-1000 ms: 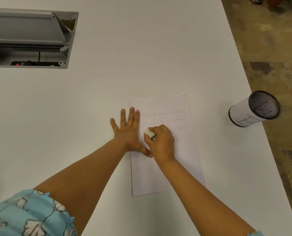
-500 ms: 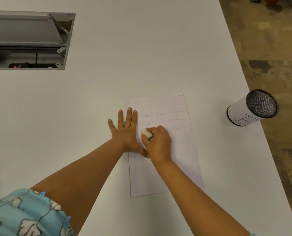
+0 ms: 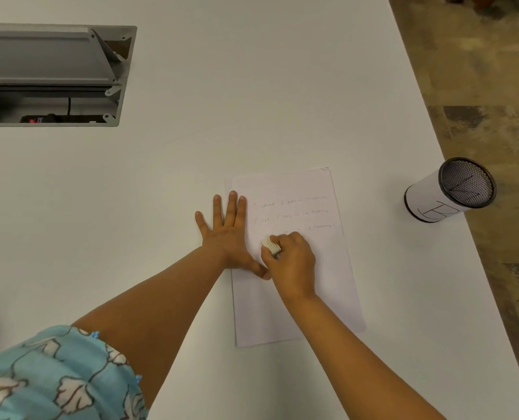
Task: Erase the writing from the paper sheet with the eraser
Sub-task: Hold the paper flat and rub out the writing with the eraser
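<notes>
White table (image 3: pixel 252 101) lay bare beyond the paper sheet (image 3: pixel 294 298), which sat near its right edge. Left hand (image 3: pixel 228 237) pressed flat, fingers spread, on the sheet's left border; right hand (image 3: pixel 294 262) pinched the eraser (image 3: pixel 271 245) against the lowest written line, touching the left thumb.

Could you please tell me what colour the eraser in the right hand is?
The eraser is off-white with fine ribbing, seen in the head view.
</notes>
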The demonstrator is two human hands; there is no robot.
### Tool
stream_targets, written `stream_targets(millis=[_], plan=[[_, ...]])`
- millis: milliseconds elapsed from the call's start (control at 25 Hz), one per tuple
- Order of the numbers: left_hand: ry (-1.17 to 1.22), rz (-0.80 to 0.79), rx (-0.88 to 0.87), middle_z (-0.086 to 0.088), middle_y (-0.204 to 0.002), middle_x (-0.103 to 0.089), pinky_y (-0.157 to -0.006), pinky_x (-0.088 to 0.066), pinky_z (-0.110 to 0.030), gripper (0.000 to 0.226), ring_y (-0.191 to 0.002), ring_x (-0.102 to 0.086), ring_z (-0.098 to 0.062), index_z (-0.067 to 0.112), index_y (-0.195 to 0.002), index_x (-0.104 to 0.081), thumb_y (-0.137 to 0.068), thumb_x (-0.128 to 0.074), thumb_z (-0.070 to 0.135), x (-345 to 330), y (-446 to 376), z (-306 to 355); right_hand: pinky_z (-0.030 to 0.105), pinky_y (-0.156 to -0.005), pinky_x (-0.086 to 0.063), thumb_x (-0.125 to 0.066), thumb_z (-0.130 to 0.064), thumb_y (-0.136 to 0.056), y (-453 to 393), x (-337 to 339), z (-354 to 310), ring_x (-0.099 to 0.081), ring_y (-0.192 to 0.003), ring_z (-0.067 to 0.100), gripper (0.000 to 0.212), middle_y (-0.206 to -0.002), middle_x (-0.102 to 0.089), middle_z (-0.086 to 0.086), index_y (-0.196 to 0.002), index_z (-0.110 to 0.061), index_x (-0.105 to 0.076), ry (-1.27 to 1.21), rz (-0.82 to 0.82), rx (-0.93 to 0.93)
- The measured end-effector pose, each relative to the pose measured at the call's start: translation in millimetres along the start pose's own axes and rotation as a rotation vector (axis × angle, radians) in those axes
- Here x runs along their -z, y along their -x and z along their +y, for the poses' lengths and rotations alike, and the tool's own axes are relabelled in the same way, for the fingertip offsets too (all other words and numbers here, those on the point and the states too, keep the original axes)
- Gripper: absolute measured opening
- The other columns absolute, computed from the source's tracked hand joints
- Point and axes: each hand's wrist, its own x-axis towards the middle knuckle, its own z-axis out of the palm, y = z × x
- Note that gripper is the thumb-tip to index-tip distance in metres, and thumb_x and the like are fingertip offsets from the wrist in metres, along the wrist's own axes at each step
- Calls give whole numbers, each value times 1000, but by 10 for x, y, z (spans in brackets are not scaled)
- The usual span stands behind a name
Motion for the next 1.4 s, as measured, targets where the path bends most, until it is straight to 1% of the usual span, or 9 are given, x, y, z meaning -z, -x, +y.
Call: stream_targets(millis=[160, 360, 560, 720, 920, 1040, 1160, 1280, 1400], plan=[[-15, -18, 12, -4, -145, 43, -104, 16, -63, 156, -131, 41, -32, 17, -136, 39, -43, -67, 82, 16, -3, 5, 23, -80, -45, -64, -19, -82, -282, -34, -117, -59, -95, 25, 28, -103, -63, 13, -105, -4, -62, 19, -12, -4], [0, -30, 13, -3, -145, 44, -104, 17, -64, 157, -130, 43, -31, 19, -136, 39, -41, -68, 82, 13, -2, 7, 24, -80, -48, -66, -19, -80, 5, 36, 37, -60, -92, 24, 28, -100, -63, 12, -104, -4, -63, -30, 7, -25], [0, -50, 24, -2, -144, 45, -105, 17, -63, 157, -130, 42, -30, 19, -136, 40, -41, -68, 82, 41, 5, 15, 26, -80, -46, -64, -19, -82, -263, 3, -70, -58, -94, 24, 27, -102, -62, 13, -104, -4, -62, -12, -4, -45], [-6, -59, 26, -2, -143, 46, -103, 18, -62, 157, -129, 43, -30, 19, -135, 41, -40, -67, 84, 48, 5, 20, 18, -73, -43, -66, -19, -81, 16, 70, 67, -59, -87, 21, 24, -95, -62, 10, -99, -4, -64, -39, 19, -51], [2, -66, 28, -2, -143, 46, -103, 18, -62, 158, -130, 43, -30, 19, -136, 39, -39, -68, 83, 70, 28, 28, 20, -75, -41, -64, -18, -82, -287, 43, -58, -58, -90, 24, 24, -99, -63, 13, -101, -3, -63, -15, 12, -47], [2, -71, 30, -2, -144, 45, -103, 18, -62, 157, -130, 42, -30, 19, -136, 39, -40, -68, 83, 78, 38, 32, 20, -75, -42, -65, -18, -82, -127, 70, 30, -59, -90, 24, 26, -99, -63, 13, -102, -3, -63, -17, 26, -55], [-1, -77, 29, -2, -143, 46, -103, 18, -63, 157, -130, 42, -30, 19, -136, 40, -40, -68, 83, 89, 42, 37, 22, -71, -45, -66, -17, -80, -40, 93, 75, -59, -84, 23, 21, -94, -63, 13, -96, -3, -64, -23, 37, -60], [1, -89, 34, -2, -143, 46, -104, 17, -63, 158, -130, 43, -30, 19, -135, 40, -40, -68, 83, 97, 43, 38, 28, -76, -48, -64, -15, -81, -279, 81, -29, -59, -88, 26, 20, -96, -63, 14, -96, -2, -64, -17, 29, -59], [-4, -96, 40, -2, -142, 47, -104, 17, -63, 158, -130, 43, -30, 19, -135, 41, -39, -68, 83, 100, 39, 39, 26, -77, -47, -64, -17, -82, -243, 82, -5, -59, -90, 25, 23, -99, -62, 13, -100, -3, -63, -20, 28, -71]])
